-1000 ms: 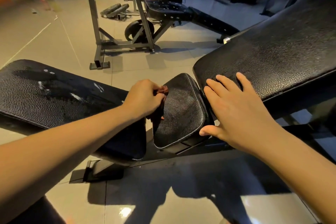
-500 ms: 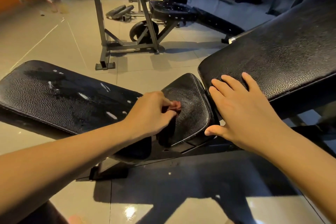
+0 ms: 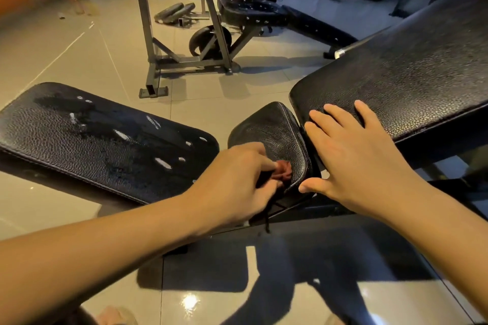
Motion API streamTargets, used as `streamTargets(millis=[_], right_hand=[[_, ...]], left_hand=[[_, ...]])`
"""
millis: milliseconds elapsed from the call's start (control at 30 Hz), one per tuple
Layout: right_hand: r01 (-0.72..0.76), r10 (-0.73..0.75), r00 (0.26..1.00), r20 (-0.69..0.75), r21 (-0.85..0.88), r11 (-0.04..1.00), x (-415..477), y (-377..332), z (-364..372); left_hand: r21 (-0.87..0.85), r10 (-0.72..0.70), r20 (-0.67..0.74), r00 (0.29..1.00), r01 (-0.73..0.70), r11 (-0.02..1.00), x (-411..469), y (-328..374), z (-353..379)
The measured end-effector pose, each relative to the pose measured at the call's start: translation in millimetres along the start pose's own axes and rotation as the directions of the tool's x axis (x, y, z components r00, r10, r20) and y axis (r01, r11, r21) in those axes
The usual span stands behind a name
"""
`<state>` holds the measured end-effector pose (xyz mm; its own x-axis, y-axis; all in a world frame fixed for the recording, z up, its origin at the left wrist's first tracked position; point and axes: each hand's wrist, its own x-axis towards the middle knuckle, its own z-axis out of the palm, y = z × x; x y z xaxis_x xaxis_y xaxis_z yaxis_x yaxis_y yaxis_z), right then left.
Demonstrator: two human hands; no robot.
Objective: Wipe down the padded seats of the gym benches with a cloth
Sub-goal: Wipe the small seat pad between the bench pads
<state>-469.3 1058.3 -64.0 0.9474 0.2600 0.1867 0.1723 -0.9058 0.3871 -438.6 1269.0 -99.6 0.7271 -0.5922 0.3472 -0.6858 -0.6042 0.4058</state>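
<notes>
While the right hand (image 3: 361,163) rests flat on the backrest pad (image 3: 412,82), the left hand (image 3: 232,187) pinches a reddish cloth (image 3: 284,169) against the small seat pad (image 3: 274,134), mid-wipe; its near edge likely comes next.

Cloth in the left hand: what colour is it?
Reddish-brown; the cloth shows best in the head view.

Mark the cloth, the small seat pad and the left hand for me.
cloth (image 3: 284,169), head view, on the reddish bunch that shows.
small seat pad (image 3: 272,126), head view, on its bare upper surface.
left hand (image 3: 232,182), head view, on the back of the hand.
</notes>
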Motion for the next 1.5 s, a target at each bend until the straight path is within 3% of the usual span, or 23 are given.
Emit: streamTargets(millis=[67,133,233,400,600,767,867,967,1133,1200,1333,1367,1500], right_hand=[[0.004,-0.004,1.000,0.005,-0.002,1.000,1,0,-1],[0.003,-0.003,1.000,0.002,0.008,1.000,1,0,-1],[0.004,-0.004,1.000,0.003,0.012,1.000,0,0,0],[0.008,-0.008,1.000,-0.005,-0.002,1.000,0,0,1],[0.008,-0.008,1.000,0.012,0.004,1.000,-1,0,-1],[0.005,-0.005,1.000,0.014,-0.010,1.000,0,-1,-1],[0.009,-0.009,1.000,0.013,-0.001,1.000,1,-1,-2],[0.007,-0.007,1.000,0.031,0.003,1.000,-1,-2,-3],[-0.002,0.002,0.999,0.054,-0.006,1.000,0,-2,-6],[0.002,-0.002,0.999,0.054,-0.004,1.000,1,-2,-7],[0.006,-0.006,0.999,0.048,0.003,1.000,0,-2,-4],[0.005,-0.005,0.999,0.050,0.009,1.000,0,-2,-4],[-0.002,0.002,0.998,0.056,-0.002,1.000,1,-3,-6]], left_hand=[[0.070,-0.007,0.016,1.000,0.006,0.998,2,-11,3],[0.180,-0.126,0.035,0.991,0.118,0.977,7,-35,6],[0.199,-0.293,-0.003,0.956,0.288,0.937,7,-43,5],[0.084,-0.080,0.025,0.996,0.078,0.993,-5,-10,2],[0.177,-0.313,-0.002,0.950,0.308,0.935,3,-46,5],[0.012,-0.039,0.011,0.999,0.039,0.999,2,-4,0],[0.127,-0.147,-0.009,0.989,0.147,0.981,15,-32,6],[0.121,-0.302,-0.035,0.953,0.304,0.945,17,-45,4],[-0.021,0.070,0.020,0.997,-0.069,0.997,14,1,-5],[0.016,0.015,-0.004,1.000,-0.015,1.000,28,-12,-1],[0.106,-0.267,-0.079,0.960,0.275,0.956,42,-55,7],[0.107,-0.239,-0.064,0.969,0.244,0.964,39,-50,7],[0.006,0.105,-0.018,0.994,-0.105,0.995,24,-9,-1]])
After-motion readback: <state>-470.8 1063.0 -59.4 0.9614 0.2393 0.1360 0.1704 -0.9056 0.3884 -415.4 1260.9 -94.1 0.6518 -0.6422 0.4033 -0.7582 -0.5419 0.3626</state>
